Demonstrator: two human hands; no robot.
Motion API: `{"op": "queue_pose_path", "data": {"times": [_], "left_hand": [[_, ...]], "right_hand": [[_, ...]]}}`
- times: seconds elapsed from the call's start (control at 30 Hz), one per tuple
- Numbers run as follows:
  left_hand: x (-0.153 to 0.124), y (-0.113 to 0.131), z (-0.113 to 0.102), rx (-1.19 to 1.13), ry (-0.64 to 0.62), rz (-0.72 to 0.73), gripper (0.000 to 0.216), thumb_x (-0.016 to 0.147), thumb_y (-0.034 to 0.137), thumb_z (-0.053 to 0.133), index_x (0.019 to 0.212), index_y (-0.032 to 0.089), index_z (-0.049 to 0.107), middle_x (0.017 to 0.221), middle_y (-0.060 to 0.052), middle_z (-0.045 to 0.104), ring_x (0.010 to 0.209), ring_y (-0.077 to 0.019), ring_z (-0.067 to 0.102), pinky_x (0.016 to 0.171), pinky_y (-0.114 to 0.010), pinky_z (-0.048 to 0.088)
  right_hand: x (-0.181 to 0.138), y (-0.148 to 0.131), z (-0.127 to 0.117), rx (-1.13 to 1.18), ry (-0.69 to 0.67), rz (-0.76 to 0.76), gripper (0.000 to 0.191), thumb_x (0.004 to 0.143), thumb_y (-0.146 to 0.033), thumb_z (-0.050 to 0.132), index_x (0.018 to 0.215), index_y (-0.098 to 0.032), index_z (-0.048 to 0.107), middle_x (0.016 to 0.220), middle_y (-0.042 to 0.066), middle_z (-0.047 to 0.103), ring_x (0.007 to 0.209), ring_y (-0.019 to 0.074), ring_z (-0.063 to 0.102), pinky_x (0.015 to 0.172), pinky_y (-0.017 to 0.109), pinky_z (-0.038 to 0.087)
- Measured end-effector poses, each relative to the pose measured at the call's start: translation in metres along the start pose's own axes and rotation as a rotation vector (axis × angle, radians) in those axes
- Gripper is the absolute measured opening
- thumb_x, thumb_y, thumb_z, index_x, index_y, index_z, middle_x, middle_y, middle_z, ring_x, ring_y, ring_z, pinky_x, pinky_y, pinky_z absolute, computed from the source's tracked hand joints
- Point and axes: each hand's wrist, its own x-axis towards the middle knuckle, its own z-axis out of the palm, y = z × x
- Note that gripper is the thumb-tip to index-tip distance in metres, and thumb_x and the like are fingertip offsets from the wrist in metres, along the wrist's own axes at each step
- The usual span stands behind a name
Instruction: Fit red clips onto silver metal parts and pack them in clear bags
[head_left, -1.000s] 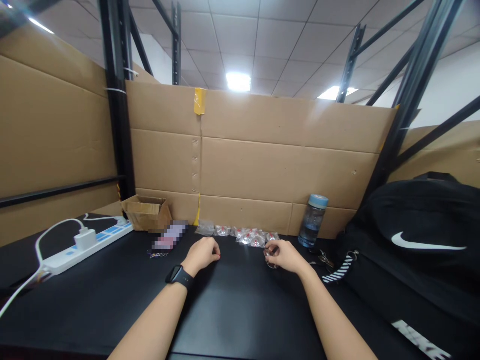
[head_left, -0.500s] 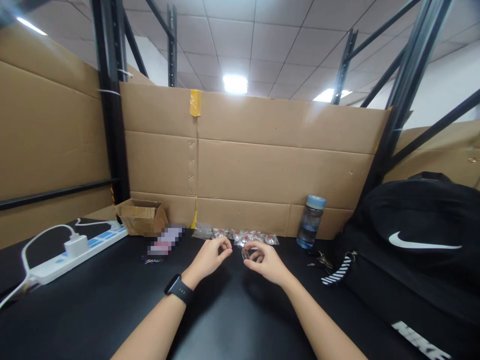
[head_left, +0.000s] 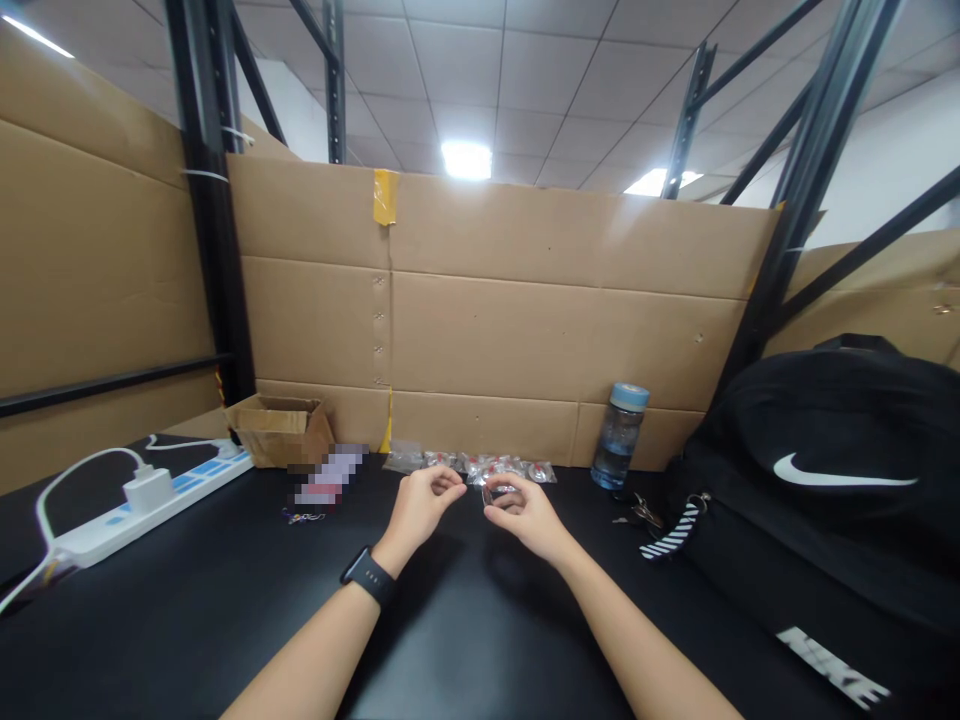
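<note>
My left hand (head_left: 424, 508), with a black watch (head_left: 368, 577) on its wrist, is raised over the black table with thumb and fingertips pinched together. What it holds, if anything, is too small to make out. Facing it, a short gap away, my right hand (head_left: 526, 516) has its thumb and fingers curved round a small clear round object (head_left: 487, 496). The edge of that object shows at the fingertips; its kind is unclear. Behind both hands lies a row of small clear plastic packets (head_left: 540, 472) with red and silvery contents, partly hidden by my fingers.
On the left are a white power strip (head_left: 97, 532), an opened cardboard box (head_left: 279, 437) and a blurred-out item (head_left: 330, 476). A water bottle (head_left: 619, 436), keys (head_left: 643, 512) and a black backpack (head_left: 832, 520) stand or lie on the right. A cardboard wall (head_left: 487, 330) closes the back.
My left wrist has shifted slightly right, and its thumb and fingers are closer together. My right hand keeps the clear round object, which is turned a little. The camera view has moved slightly.
</note>
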Motion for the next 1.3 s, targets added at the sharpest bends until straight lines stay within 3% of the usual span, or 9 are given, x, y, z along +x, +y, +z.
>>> {"op": "queue_pose_path", "data": {"times": [0.13, 0.47, 0.87, 1.03, 1.3], "left_hand": [[0.001, 0.002, -0.002, 0.041, 0.012, 0.029, 0.019, 0.082, 0.033, 0.068, 0.095, 0.024, 0.077, 0.087, -0.002, 0.078, 0.081, -0.0192, 0.071, 0.079, -0.028, 0.052], [-0.003, 0.008, 0.000, 0.032, -0.011, 0.008, 0.016, 0.074, 0.033, 0.076, 0.085, 0.022, 0.071, 0.076, 0.001, 0.076, 0.076, -0.0190, 0.072, 0.075, -0.027, 0.050], [-0.011, 0.008, 0.018, -0.046, -0.182, 0.111, 0.018, 0.085, 0.029, 0.064, 0.096, 0.023, 0.076, 0.097, -0.002, 0.077, 0.090, -0.0194, 0.070, 0.087, -0.027, 0.051], [-0.015, 0.009, 0.028, 0.014, -0.133, 0.140, 0.014, 0.087, 0.027, 0.060, 0.087, 0.022, 0.073, 0.092, -0.002, 0.074, 0.088, -0.0199, 0.068, 0.086, -0.029, 0.049], [-0.013, -0.005, 0.036, 0.060, -0.021, 0.160, 0.008, 0.088, 0.026, 0.062, 0.088, 0.023, 0.069, 0.105, -0.005, 0.060, 0.106, -0.0214, 0.059, 0.098, -0.036, 0.044]], "right_hand": [[-0.001, 0.000, -0.001, 0.022, -0.005, 0.011, 0.043, 0.071, -0.032, 0.080, 0.110, -0.021, 0.065, 0.112, 0.007, 0.064, 0.080, 0.0144, 0.067, 0.068, 0.026, 0.054], [0.001, -0.001, -0.001, 0.021, 0.001, 0.019, 0.041, 0.071, -0.034, 0.080, 0.107, -0.021, 0.066, 0.112, 0.007, 0.065, 0.081, 0.0156, 0.067, 0.070, 0.028, 0.055], [-0.001, -0.005, 0.002, 0.098, 0.004, -0.006, 0.041, 0.072, -0.034, 0.081, 0.108, -0.021, 0.064, 0.114, 0.007, 0.064, 0.090, 0.0178, 0.068, 0.079, 0.031, 0.057], [-0.001, -0.004, 0.005, 0.104, 0.002, -0.010, 0.044, 0.070, -0.037, 0.082, 0.107, -0.021, 0.064, 0.112, 0.007, 0.063, 0.089, 0.0181, 0.069, 0.080, 0.031, 0.058], [-0.002, -0.004, 0.004, 0.151, -0.022, -0.009, 0.048, 0.069, -0.035, 0.084, 0.108, -0.022, 0.061, 0.114, 0.007, 0.064, 0.092, 0.0197, 0.070, 0.089, 0.037, 0.056]]}}
